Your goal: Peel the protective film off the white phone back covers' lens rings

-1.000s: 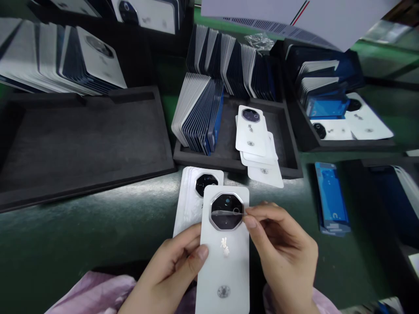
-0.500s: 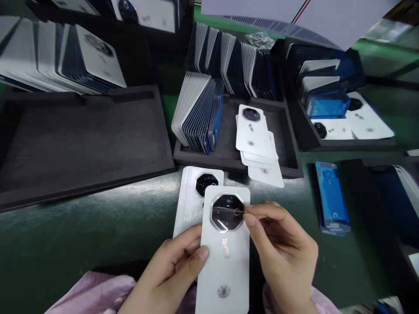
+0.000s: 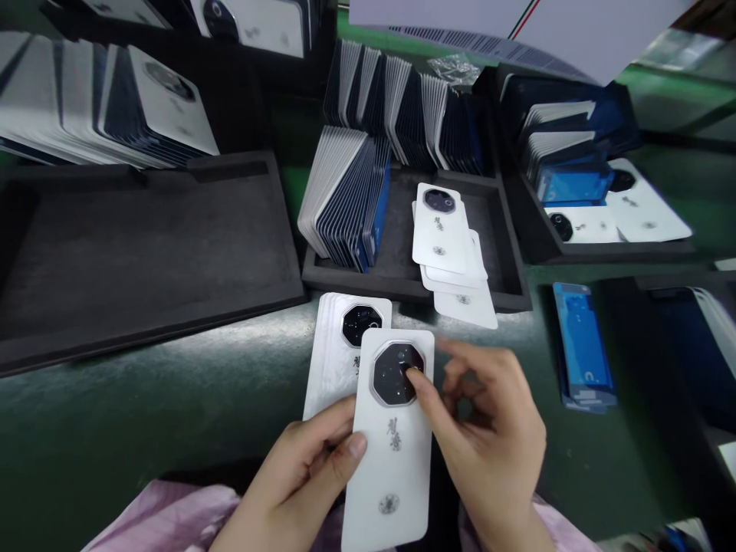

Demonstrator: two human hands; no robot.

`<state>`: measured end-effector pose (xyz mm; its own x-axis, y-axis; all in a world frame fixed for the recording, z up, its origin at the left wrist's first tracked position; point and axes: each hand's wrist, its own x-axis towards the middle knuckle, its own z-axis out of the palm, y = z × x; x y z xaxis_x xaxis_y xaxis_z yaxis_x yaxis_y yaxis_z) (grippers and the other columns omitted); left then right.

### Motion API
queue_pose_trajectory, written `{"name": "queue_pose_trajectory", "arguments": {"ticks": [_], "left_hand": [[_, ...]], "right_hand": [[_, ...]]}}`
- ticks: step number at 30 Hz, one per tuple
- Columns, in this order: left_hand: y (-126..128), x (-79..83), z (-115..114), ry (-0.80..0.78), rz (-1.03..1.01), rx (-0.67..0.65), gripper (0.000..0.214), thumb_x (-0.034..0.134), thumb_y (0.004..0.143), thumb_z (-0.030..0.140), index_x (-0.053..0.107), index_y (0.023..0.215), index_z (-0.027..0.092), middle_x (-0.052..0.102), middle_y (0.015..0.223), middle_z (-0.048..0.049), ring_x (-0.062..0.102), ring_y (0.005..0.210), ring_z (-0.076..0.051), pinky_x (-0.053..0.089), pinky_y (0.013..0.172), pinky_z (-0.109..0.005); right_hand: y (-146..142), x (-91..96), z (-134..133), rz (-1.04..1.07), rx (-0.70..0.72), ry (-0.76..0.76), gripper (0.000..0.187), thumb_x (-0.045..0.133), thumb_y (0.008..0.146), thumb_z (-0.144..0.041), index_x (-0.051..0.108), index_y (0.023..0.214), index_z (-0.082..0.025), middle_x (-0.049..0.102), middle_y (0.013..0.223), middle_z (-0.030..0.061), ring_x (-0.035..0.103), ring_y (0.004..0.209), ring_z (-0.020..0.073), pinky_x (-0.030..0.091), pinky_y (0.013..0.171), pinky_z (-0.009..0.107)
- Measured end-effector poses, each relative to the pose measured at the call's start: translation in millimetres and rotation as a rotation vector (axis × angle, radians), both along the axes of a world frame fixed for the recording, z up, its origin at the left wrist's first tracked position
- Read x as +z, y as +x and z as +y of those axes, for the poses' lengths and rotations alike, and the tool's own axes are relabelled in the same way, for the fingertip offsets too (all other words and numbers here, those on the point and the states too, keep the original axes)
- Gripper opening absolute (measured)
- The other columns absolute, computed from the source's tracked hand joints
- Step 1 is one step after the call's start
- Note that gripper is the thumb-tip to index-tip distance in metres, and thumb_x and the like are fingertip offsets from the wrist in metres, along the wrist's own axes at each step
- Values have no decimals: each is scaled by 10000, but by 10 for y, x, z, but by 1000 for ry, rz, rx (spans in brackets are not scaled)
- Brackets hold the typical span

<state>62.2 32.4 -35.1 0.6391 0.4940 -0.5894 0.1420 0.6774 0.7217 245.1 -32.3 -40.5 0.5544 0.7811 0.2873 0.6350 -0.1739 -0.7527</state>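
A white phone back cover with a dark octagonal camera window, dark script and a round emblem is held upright, tilted towards me. My left hand grips its left edge, thumb in front and fingers behind. My right hand is at the cover's upper right; its thumb tip rests on the camera window, while the forefinger stretches out past the cover's edge. The other right fingers are loosely curled, with nothing visible in them. Behind the held cover, a stack of similar white covers lies on the table, partly hidden.
A black tray ahead holds rows of upright covers and several loose white ones, one overhanging its front edge. Left of it lies another black tray. At right are blue-film pieces and a black bin of covers.
My right hand has gone from a thumb-and-finger pinch at the camera window's right edge to spread fingers, thumb on the window. The light line across the window is gone.
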Motion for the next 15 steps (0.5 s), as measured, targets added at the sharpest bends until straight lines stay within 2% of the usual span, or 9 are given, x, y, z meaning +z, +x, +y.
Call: {"name": "queue_pose_trajectory", "arguments": {"ticks": [2, 3, 5, 7, 9, 11, 13, 15], "left_hand": [[16, 10, 3, -29, -34, 36, 359, 707, 956, 518, 768, 1294, 413, 837, 899, 24, 684, 763, -159, 546, 777, -218], [22, 15, 4, -39, -53, 56, 343, 712, 960, 501, 772, 1286, 415, 844, 893, 27, 692, 744, -147, 546, 761, -203], [27, 17, -2, -42, -69, 104, 318, 735, 953, 471, 786, 1262, 414, 855, 890, 29, 701, 719, -127, 539, 713, -168], [27, 8, -10, -44, -46, 168, 301, 783, 917, 457, 815, 1211, 402, 863, 933, 20, 714, 753, -131, 547, 686, -149], [27, -2, -9, -47, -18, 229, 287, 811, 885, 466, 841, 1157, 381, 863, 1007, -1, 734, 845, -177, 593, 684, -174], [24, -3, 6, -50, -8, 269, 274, 800, 886, 477, 851, 1129, 361, 857, 1058, -22, 747, 940, -240, 649, 685, -238], [14, 2, 31, -51, -28, 271, 284, 783, 893, 490, 854, 1118, 333, 852, 1077, -48, 749, 976, -277, 673, 658, -276], [-3, -3, 55, -43, -58, 257, 306, 790, 878, 511, 864, 1084, 297, 850, 1087, -74, 748, 971, -283, 667, 625, -266]], "right_hand": [[42, 2, 14, 169, -65, -34, 301, 764, 897, -203, 652, 1160, -298, 547, 861, -44, 545, 622, 65, 454, 485, 154], [64, 9, 16, 303, -47, -40, 239, 734, 927, -236, 644, 1138, -303, 550, 844, -48, 535, 607, 62, 440, 475, 147], [102, 41, 8, 552, 101, -81, 74, 698, 957, -282, 661, 1022, -278, 570, 764, -55, 502, 560, 62, 417, 465, 153], [139, 93, -5, 698, 237, -166, 117, 747, 918, -329, 685, 886, -235, 582, 680, -50, 490, 538, 71, 408, 470, 177], [208, 154, 6, 724, 231, -225, 193, 792, 872, -380, 706, 863, -207, 614, 664, -32, 503, 539, 83, 409, 476, 200], [350, 211, 83, 689, 128, -215, 281, 768, 877, -455, 707, 962, -195, 636, 691, -22, 480, 513, 79, 365, 437, 202], [579, 252, 259, 607, 26, -190, 392, 756, 870, -509, 683, 1071, -181, 601, 675, -43, 424, 465, 67, 309, 387, 198], [872, 271, 530, 512, -73, -188, 398, 738, 906, -463, 655, 1161, -168, 545, 655, -73, 431, 467, 66, 348, 407, 195]]}}
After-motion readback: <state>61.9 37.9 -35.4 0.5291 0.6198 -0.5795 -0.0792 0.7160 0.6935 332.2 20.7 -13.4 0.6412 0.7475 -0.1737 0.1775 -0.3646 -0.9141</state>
